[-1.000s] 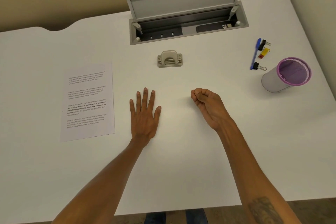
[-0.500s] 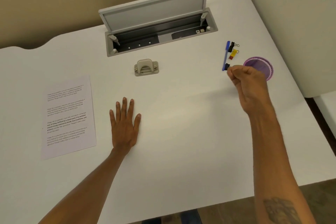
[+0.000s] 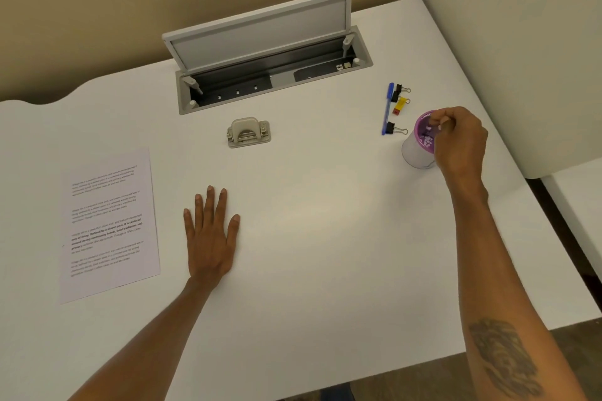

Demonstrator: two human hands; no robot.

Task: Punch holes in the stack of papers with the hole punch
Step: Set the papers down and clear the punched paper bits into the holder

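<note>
the stack of papers [image 3: 109, 225] carries printed paragraphs, too small and blurred to read.

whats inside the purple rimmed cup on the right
In the cup, small white bits lie on the purple bottom. The right hand covers the right part of the opening, so what lies there cannot be seen.
</note>
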